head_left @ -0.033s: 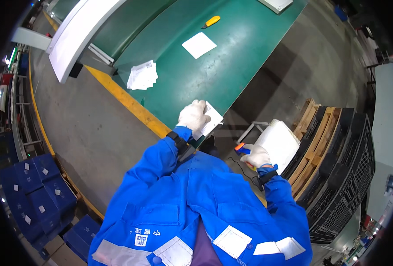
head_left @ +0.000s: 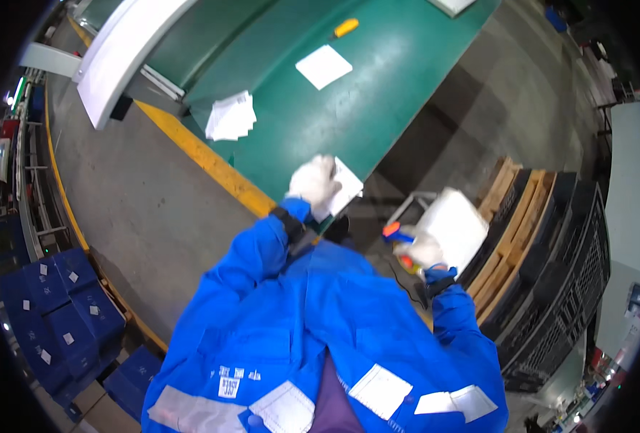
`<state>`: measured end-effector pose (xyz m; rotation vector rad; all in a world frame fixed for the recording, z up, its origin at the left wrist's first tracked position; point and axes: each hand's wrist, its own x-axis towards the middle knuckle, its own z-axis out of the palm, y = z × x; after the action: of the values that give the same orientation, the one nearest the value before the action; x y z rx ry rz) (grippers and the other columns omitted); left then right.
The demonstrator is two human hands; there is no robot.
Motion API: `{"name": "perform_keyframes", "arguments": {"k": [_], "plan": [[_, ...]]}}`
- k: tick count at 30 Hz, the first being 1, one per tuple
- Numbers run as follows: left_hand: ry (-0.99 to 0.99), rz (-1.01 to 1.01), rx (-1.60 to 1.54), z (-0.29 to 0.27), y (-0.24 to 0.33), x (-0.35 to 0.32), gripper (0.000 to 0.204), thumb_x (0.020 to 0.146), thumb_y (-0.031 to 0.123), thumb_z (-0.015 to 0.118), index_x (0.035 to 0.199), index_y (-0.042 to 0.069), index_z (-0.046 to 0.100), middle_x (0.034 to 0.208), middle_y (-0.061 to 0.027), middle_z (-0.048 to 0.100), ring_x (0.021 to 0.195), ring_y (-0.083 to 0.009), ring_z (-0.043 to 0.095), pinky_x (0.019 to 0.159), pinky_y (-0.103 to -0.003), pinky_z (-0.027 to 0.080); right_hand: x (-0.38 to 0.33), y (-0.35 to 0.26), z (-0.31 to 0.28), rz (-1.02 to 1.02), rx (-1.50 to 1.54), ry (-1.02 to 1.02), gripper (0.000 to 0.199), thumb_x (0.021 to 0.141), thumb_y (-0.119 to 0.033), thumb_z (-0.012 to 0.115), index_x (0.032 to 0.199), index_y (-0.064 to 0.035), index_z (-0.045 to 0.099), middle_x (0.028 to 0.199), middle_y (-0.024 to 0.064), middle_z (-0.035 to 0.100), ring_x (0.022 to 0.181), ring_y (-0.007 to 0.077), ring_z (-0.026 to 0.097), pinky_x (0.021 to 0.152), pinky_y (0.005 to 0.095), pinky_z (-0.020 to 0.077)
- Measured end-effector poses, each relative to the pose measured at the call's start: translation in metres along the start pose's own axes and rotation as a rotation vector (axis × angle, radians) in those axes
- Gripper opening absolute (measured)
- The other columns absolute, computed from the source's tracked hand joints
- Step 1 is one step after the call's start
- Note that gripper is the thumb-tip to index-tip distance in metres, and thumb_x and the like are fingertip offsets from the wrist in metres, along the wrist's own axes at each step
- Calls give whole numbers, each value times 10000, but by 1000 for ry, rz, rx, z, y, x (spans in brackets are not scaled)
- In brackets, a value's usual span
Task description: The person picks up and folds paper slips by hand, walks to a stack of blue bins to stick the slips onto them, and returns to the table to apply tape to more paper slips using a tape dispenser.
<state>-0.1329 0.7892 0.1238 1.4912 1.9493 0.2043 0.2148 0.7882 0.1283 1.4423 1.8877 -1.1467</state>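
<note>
My left hand (head_left: 313, 182), in a white glove, rests at the near corner of the green table. Its fingers curl over a small stack of white paper sheets (head_left: 347, 182), which pokes out on the right side of the hand. To the right of the table, my gloved right hand (head_left: 426, 249) grips a blue-and-orange handheld tool (head_left: 399, 232). Red and yellow show below the fingers, and a dark cord (head_left: 405, 283) hangs close by. The hand is slightly blurred. Farther up the table lie a fanned pile of white sheets (head_left: 231, 117) and a flat white sheet (head_left: 324, 67).
A yellow utility knife (head_left: 346, 28) lies at the far side of the green table (head_left: 291, 141). White material (head_left: 461, 220) sits on a metal frame at my right, beside wooden and black pallets (head_left: 525, 238). Blue boxes (head_left: 64, 310) are stacked at the lower left.
My right hand has shifted slightly down and right, tilting the blue-and-orange tool. My left hand stays on the paper sheets, a little higher in the picture.
</note>
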Motion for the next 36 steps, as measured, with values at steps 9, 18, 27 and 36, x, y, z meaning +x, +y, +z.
{"name": "perform_keyframes", "arguments": {"k": [9,18,27,36], "plan": [[-118,109,-409,-53,-2,-12,399,946,229,722,1298,41,697,1159,-153,767,1071,-315,732,938,-417,578,-58,-13,-15,-404,1524,357,889,802,-225,834,1573,52,491,1427,158,679,1261,284,699,1100,385,563],[-587,306,-1011,-86,32,-114,744,947,177,776,1597,-21,471,1405,-112,674,1219,-198,675,1062,-345,552,-64,-124,-6,-661,1708,210,1042,792,-237,898,1660,14,378,1469,173,631,1345,279,636,1191,398,489],[-515,253,-1270,-91,-36,-125,753,952,158,786,1602,-31,458,1438,-119,662,1257,-182,665,1087,-345,539,-76,-210,6,-589,1324,361,1015,761,-170,886,1639,32,419,1473,171,635,1342,254,628,1186,379,468],[-343,275,-1531,-103,-130,-132,789,1009,246,769,1624,-69,389,1484,-166,623,1293,-248,656,1135,-386,524,-36,-313,-30,-569,993,351,893,764,-167,815,1576,39,508,1319,166,720,1158,267,733,1063,373,567]]}}
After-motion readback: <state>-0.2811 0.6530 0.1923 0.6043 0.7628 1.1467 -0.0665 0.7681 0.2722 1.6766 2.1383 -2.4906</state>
